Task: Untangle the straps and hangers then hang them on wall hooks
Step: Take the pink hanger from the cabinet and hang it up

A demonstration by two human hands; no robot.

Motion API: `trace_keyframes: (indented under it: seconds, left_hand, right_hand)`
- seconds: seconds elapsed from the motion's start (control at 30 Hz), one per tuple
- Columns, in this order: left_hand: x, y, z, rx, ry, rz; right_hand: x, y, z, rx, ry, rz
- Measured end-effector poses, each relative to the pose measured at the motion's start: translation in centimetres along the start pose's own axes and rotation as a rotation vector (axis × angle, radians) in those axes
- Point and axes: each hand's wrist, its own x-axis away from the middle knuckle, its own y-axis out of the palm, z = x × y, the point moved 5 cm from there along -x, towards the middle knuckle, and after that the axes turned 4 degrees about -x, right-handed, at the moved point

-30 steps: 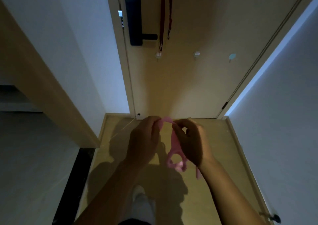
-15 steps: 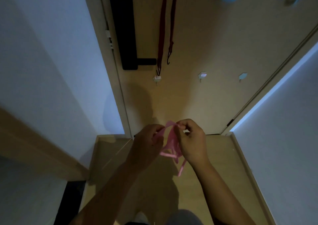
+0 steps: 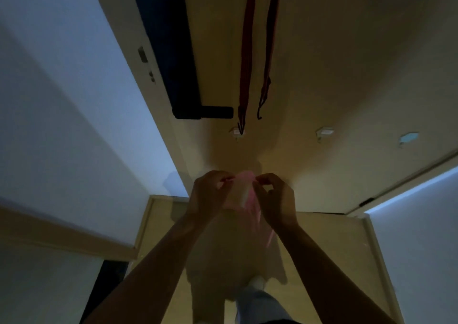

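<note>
So the pink strap (image 3: 244, 176) is up in the middle of the shot, stretched as a short span between both hands right in front of the wooden door (image 3: 347, 63). The rest of it dangles down between the wrists, but it's blurry and I can't make out how it loops. The left hand (image 3: 210, 192) has its fingers curled and pinches the left end of that span, and the right hand (image 3: 275, 197) pinches the right end between thumb and fingertips, so both are clamped on the strap, close together but not touching. On the door above, farther off, two dark red straps (image 3: 247, 50) hang side by side. The left one's bottom end sits right over the leftmost of three small wall hooks (image 3: 324, 132), which run in a row across the door; the other two hooks have nothing on them. Just left of the red straps is a long black door lock (image 3: 183, 50) with its lever sticking out to the right at the bottom. There's a white wall (image 3: 62, 100) on the left and a wood floor (image 3: 334, 249) below, with the person's foot (image 3: 257, 281) poking in near the bottom edge.
</note>
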Motion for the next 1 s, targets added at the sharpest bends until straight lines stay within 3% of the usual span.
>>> trace_keyframes:
  seconds: [0.13, 0.43, 0.73, 1.0]
  left_hand:
    - [-3.9, 2.1, -1.9, 0.017, -0.108, -0.073]
    - [-10.9, 5.4, -5.0, 0.044, -0.32, -0.043]
    - [-15.7, 7.5, -7.5, -0.017, -0.366, -0.166]
    - [-16.7, 9.7, -9.3, 0.106, -0.599, -0.223]
  right_hand:
    - [-5.0, 1.0, 2.1, 0.044, 0.042, -0.043]
    - [-12.8, 4.2, 4.9, 0.123, 0.084, -0.094]
    - [-16.7, 6.2, 7.0, 0.207, 0.148, -0.089]
    - [-17.6, 7.4, 8.7, 0.306, 0.261, -0.166]
